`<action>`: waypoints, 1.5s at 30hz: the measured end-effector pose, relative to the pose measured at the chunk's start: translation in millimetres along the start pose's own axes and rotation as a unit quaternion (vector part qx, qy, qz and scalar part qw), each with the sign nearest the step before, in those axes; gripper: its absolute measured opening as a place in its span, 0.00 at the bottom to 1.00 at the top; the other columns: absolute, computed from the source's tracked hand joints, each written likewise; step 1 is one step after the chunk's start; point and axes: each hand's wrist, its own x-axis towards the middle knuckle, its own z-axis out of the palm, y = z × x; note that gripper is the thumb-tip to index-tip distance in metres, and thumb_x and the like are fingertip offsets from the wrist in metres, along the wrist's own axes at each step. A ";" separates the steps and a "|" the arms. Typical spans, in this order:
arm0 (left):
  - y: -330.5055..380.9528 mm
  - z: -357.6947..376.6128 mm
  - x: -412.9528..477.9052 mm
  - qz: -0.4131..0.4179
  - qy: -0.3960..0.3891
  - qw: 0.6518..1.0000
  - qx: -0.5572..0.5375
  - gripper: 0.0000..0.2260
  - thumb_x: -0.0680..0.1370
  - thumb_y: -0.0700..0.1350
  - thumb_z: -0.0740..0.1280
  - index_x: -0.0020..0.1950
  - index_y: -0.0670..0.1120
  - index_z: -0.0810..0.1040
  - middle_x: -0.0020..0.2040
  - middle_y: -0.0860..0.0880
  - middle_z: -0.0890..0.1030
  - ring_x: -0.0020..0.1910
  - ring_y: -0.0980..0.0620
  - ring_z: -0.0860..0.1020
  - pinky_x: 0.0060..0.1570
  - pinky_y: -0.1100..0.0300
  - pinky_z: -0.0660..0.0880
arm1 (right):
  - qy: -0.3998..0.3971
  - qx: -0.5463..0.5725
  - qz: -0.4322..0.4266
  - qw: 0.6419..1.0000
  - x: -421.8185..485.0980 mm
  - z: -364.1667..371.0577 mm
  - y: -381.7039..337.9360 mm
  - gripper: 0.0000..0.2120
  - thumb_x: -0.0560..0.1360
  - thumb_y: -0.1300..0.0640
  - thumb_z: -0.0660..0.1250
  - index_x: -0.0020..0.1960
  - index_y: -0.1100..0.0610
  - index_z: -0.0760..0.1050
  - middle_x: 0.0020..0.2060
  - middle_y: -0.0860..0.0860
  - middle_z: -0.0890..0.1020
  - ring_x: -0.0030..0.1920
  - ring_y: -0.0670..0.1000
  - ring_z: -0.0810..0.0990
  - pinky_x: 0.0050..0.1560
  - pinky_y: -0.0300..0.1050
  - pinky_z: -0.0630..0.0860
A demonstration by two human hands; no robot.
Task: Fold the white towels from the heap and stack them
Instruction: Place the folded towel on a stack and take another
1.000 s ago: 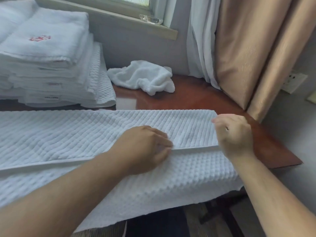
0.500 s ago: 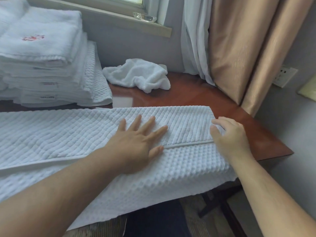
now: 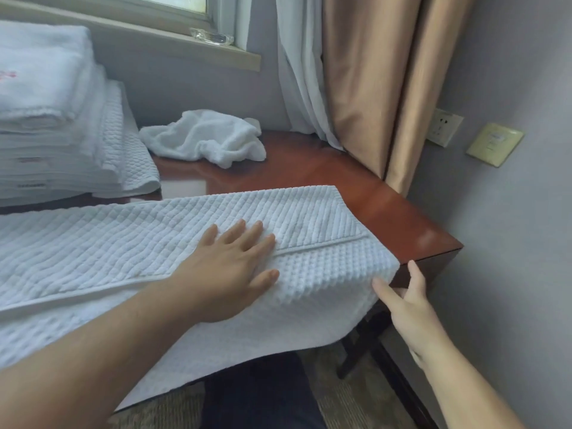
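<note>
Pin the towel (image 3: 123, 243) with your flat left hand (image 3: 229, 267); slide your open, empty right hand (image 3: 405, 301), at four o'clock, under the overhang.

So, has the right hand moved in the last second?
Yes: the right hand left the towel's top and dropped below the table edge, beside the hanging corner.
</note>
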 end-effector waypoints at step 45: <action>-17.0 -91.4 32.9 -0.073 0.076 0.994 -0.035 0.09 0.84 0.51 0.59 0.48 0.55 0.77 0.41 0.53 0.78 0.36 0.54 0.76 0.31 0.59 0.70 | -0.007 -0.316 -0.302 0.899 57.5 -21.7 -133.2 0.17 0.74 0.30 0.54 0.42 0.34 0.78 0.52 0.41 0.75 0.57 0.49 0.72 0.53 0.44 0.67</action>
